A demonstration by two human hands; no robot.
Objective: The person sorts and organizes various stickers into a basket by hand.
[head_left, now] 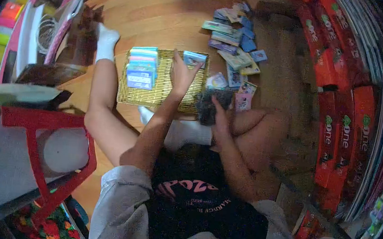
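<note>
At right, red boxes (334, 134) read "one"; left hand (181, 74) holds card (194, 58).

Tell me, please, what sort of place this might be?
Probably a room in a home, perhaps used for storage: a wooden floor where the person sits, a wicker basket with loose cards scattered beside it, and stacked red boxes along the right.

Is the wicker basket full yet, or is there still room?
Partly filled. Packets line only the left side of the wicker basket; bare weave shows across the rest, under the left hand.
</note>
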